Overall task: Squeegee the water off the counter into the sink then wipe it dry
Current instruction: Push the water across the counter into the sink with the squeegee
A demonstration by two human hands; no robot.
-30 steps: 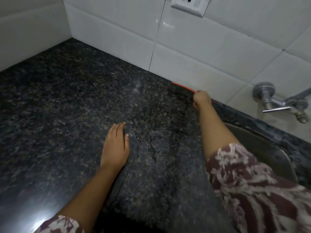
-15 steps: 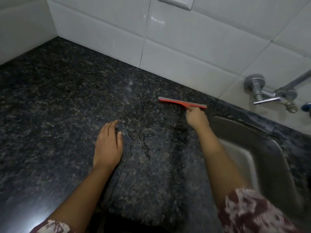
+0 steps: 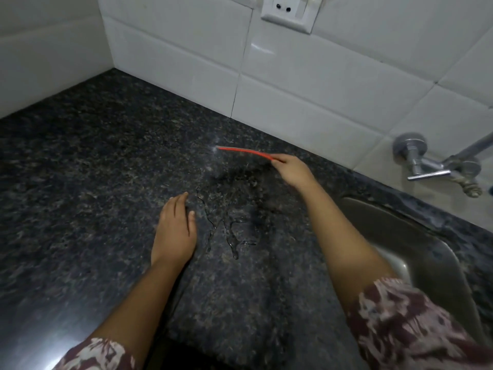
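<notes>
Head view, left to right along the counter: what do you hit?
left hand → puddle of water → right hand → sink. The squeegee that the right hand grips spans over the puddle, so it has no place in the order.

Maroon sleeves (image 3: 400, 329), white blotchy print

You are leaning over a counter (image 3: 80, 182) of dark speckled stone, polished smooth and glaring near its front edge; water (image 3: 232, 236) is glistening on it. The squeegee (image 3: 245, 151) you are holding is looking like smooth red plastic. The wall tiles (image 3: 320, 102) are shining glossy white, the tap (image 3: 426, 164) is gleaming as bright metal, the sink (image 3: 416, 244) is showing duller steel, and your sleeve (image 3: 400, 329) is showing printed cloth.
</notes>
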